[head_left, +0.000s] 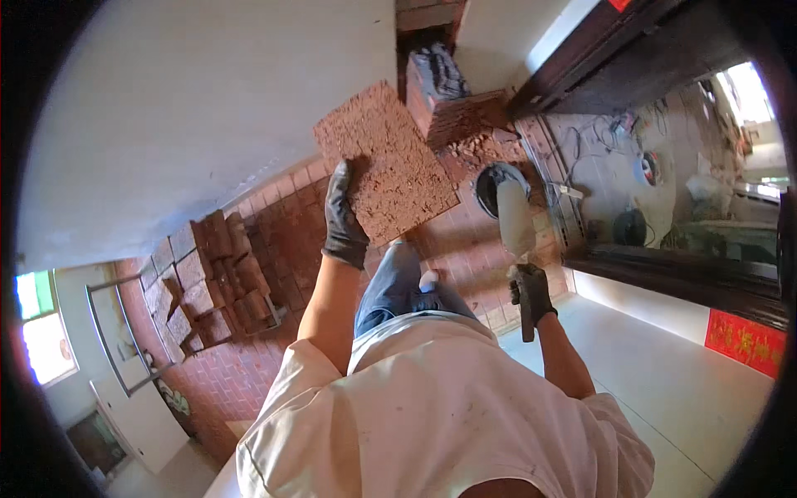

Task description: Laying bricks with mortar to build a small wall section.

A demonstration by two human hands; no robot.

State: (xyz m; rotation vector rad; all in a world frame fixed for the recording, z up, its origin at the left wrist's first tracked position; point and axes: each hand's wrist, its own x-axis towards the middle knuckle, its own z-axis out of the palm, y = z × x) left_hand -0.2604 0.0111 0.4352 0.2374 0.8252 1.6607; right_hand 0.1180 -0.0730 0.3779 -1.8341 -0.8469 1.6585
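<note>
My left hand [344, 220], in a dark glove, grips the left edge of a large, rough, reddish-brown slab [390, 162], holding it tilted in front of me. Its fingers are partly hidden behind the slab. Gloved as well, my right hand [531, 295] is closed around the handle of a trowel [516, 220]. The trowel's pale, long blade points away from me, its tip over a dark bucket [486, 192]. What the bucket contains is mostly hidden by the blade.
Beyond the slab stands a low brick block [452, 116] topped with grey mortar [440, 70]. Rubble [481, 149] lies beside it. Stacked bricks [220, 282] sit at left by the white wall [224, 100]. A dark door frame [681, 278] runs along the right.
</note>
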